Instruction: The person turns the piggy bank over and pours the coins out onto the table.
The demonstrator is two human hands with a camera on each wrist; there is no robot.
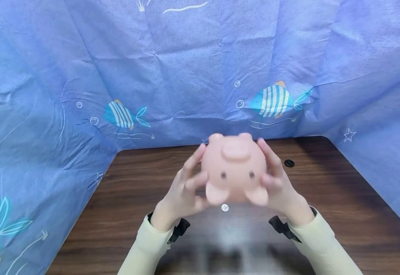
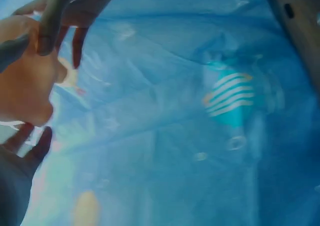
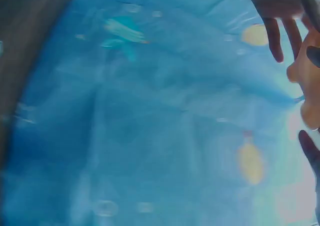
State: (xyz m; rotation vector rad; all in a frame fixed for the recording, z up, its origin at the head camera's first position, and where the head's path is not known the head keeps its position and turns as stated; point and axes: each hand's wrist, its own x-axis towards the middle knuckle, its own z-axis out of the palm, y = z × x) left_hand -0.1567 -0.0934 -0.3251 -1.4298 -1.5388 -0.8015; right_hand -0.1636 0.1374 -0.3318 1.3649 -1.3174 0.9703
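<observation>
A pink pig-shaped piggy bank (image 1: 236,168) is held up over the table between both hands. Its snout and feet point toward the far side, while its eyes and ears face the head camera, so the face looks upside down. My left hand (image 1: 185,187) grips its left side with spread, bent fingers; my right hand (image 1: 282,187) grips the opposite side likewise. The left wrist view shows the piggy bank (image 2: 27,80) at its left edge with fingers around it. Only part of the piggy bank (image 3: 309,80) enters the right wrist view.
A small silver coin (image 1: 225,207) lies on the brown wooden table (image 1: 124,191), below the piggy bank in the head view. Toward the back right lies a small black round disc (image 1: 289,163). Blue fish-print cloth (image 1: 193,76) walls the table's back and sides.
</observation>
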